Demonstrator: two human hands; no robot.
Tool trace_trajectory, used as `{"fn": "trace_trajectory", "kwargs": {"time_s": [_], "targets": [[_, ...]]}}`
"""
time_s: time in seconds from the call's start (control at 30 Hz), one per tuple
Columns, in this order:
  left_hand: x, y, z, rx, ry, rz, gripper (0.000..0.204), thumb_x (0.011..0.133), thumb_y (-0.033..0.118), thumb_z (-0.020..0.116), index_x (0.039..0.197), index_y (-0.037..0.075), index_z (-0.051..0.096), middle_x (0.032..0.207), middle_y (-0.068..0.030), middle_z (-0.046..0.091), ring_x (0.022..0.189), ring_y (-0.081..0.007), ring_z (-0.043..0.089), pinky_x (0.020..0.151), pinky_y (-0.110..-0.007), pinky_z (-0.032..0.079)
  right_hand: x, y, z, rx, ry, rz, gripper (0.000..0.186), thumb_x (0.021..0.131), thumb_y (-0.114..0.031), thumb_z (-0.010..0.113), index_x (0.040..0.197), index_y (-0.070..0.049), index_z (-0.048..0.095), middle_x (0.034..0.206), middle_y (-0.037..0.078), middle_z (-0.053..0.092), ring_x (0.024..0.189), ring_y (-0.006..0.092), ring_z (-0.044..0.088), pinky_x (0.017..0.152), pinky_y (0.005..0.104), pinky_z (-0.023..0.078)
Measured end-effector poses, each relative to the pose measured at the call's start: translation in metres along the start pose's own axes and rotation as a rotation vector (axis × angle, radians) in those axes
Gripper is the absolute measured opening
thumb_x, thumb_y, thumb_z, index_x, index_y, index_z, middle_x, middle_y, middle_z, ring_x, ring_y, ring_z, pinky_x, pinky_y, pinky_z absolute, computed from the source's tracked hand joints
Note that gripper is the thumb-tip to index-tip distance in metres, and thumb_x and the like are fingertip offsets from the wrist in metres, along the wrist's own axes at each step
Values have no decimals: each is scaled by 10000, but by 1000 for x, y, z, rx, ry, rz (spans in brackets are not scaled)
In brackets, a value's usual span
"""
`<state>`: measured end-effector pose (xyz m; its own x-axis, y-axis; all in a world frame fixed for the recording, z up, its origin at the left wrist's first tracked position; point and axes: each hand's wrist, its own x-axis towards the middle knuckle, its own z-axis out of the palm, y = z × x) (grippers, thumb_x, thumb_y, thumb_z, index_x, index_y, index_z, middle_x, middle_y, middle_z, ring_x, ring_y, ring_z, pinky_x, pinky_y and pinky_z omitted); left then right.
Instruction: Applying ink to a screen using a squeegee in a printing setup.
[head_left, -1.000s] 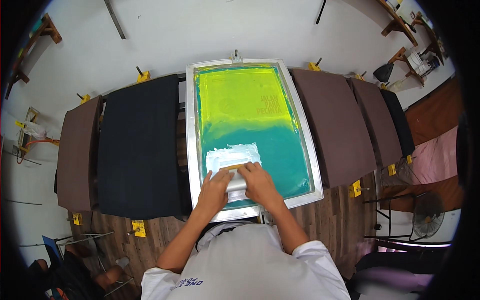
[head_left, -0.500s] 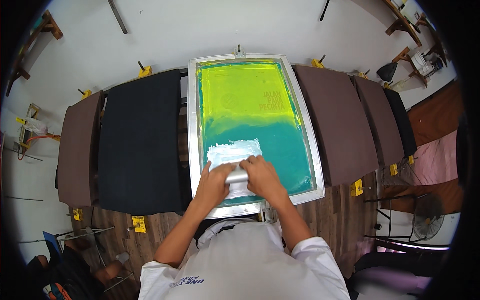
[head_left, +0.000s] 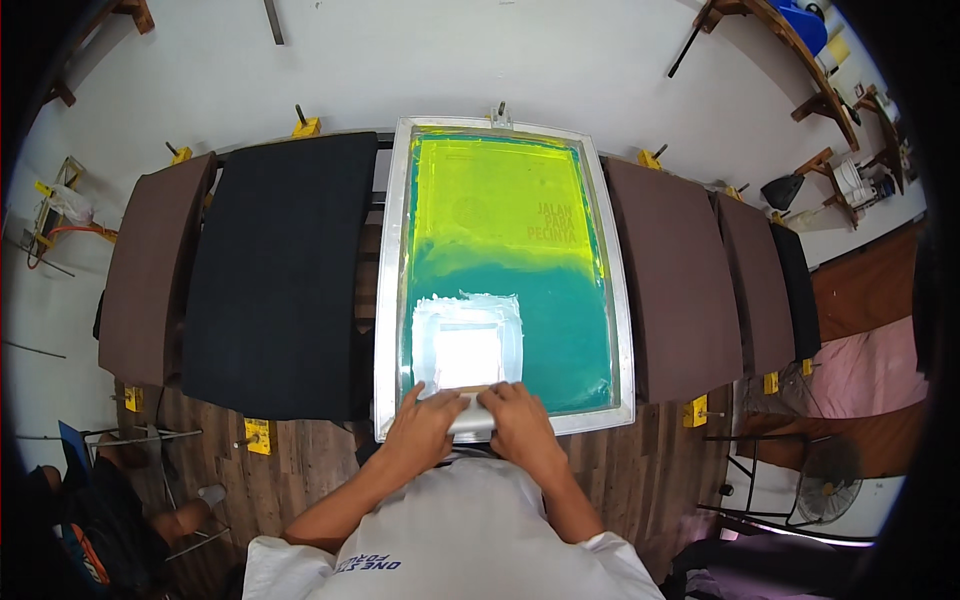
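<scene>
A silkscreen [head_left: 620,330] in a metal frame lies in front of me, its mesh teal in the near half and yellow-green in the far half. White ink [head_left: 468,352] spreads over the near left of the mesh in a roughly square patch. At the near edge of this patch, both my hands grip a squeegee [head_left: 472,418] with a pale rounded handle. My left hand [head_left: 422,428] is closed round its left part, my right hand [head_left: 518,425] round its right part. The squeegee's blade is hidden under the handle and fingers.
A black-covered pallet [head_left: 280,280] and a brown one [head_left: 155,275] stand left of the screen; another brown pallet [head_left: 675,285] is close on its right. Yellow clamps [head_left: 257,436] hang at the pallets' ends. A fan [head_left: 830,480] stands at right. A seated person [head_left: 110,520] is at lower left.
My hands have drawn the squeegee toward my body, down to the near edge of the mesh. More of the white ink patch now shows beyond it. The view has shifted slightly.
</scene>
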<state>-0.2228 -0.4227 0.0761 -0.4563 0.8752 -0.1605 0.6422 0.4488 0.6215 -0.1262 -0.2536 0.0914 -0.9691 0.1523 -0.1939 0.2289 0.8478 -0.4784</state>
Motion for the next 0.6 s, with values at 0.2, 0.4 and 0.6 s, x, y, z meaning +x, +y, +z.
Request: {"fn": "trace_trajectory", "kwargs": {"time_s": [0.2, 0.4, 0.6], "targets": [[61, -25, -16, -44, 212, 12, 554, 719, -92, 622, 1258, 34, 607, 1289, -142, 623, 1223, -316, 568, 1150, -531, 279, 66, 20, -10, -118, 175, -68, 398, 654, 40, 680, 1032, -66, 617, 1040, 126, 613, 996, 346, 577, 784, 470, 498], [24, -26, 18, 41, 134, 28, 783, 689, -109, 651, 1431, 64, 471, 1478, -161, 466, 1407, -300, 402, 1160, -517, 271, 32, 23, 24, -83, 167, -61, 593, 590, 69, 710, 1151, -52, 557, 1216, 150, 549, 1093, 355, 535, 855, 442, 490], [-3, -1, 1, -3, 47, 31, 621, 691, -97, 609, 1301, 13, 584, 1364, -195, 565, 1311, -319, 509, 1133, -524, 309, -4, -2, 10, -24, 54, 8, 572, 608, 57, 702, 1153, -66, 577, 1197, 138, 566, 1098, 348, 542, 855, 461, 481]]}}
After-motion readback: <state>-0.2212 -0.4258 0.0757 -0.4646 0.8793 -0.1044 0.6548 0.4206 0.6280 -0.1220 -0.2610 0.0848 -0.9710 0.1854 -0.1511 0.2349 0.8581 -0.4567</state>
